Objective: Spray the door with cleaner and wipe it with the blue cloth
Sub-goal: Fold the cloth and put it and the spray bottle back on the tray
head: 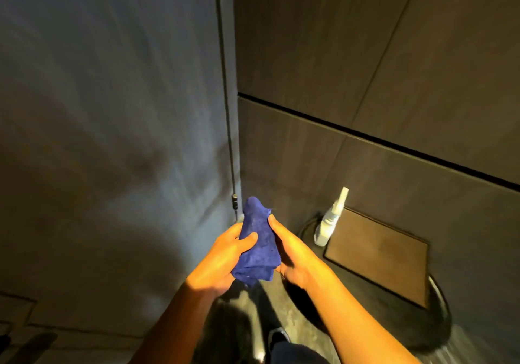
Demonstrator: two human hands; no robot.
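The blue cloth (257, 244) is bunched up between both hands at the lower middle of the view. My left hand (225, 256) grips its left side with the thumb across the front. My right hand (292, 251) pinches its right edge. The grey door (112, 110) fills the left half of the view, close in front of me, with its hinged edge running down near the cloth. A white spray bottle (329, 221) stands upright on the floor to the right, apart from both hands.
A brown tiled wall (394, 68) takes up the right half. A round dark bin with a brown flat lid (380, 254) sits on the floor beside the bottle. My shoe (278, 337) shows on the grey floor below.
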